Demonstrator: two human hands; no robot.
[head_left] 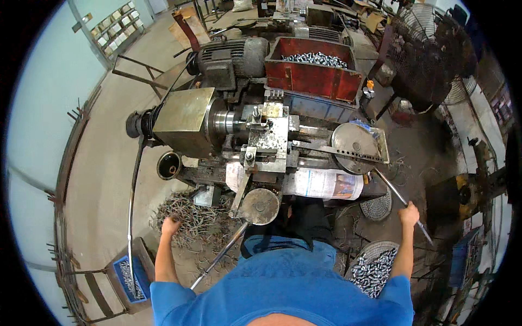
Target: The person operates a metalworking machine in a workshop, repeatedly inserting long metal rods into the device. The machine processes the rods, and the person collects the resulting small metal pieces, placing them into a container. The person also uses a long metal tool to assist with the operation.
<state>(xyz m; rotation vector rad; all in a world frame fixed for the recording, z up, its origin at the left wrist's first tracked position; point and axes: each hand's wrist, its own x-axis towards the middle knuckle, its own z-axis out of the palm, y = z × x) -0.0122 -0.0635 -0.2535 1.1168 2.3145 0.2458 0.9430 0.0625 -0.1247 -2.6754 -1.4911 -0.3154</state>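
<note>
My right hand (pixel 409 214) is wrapped round a long metal lever rod (pixel 389 186) that slants down from beside a round metal disc (pixel 348 142) at the right end of a small lathe. Out to the left, my left hand (pixel 171 224) is closed above a heap of curly metal shavings (pixel 198 223); whatever it holds, if anything, is hidden. The lathe's headstock (pixel 185 117) is at the left, its spindle (pixel 223 120) pointing at the tool slide (pixel 276 136). Nearest my body, a second disc (pixel 260 206) carries another rod (pixel 220 254), which neither hand touches.
A red bin (pixel 312 81) of small shiny metal parts stands behind the lathe, beside an electric motor (pixel 231 57). More parts fill a round basket (pixel 375 250) at lower right and a blue tray (pixel 142 271) at lower left. A large fan (pixel 429 54) stands at far right. Newspaper (pixel 323 183) lies along the front.
</note>
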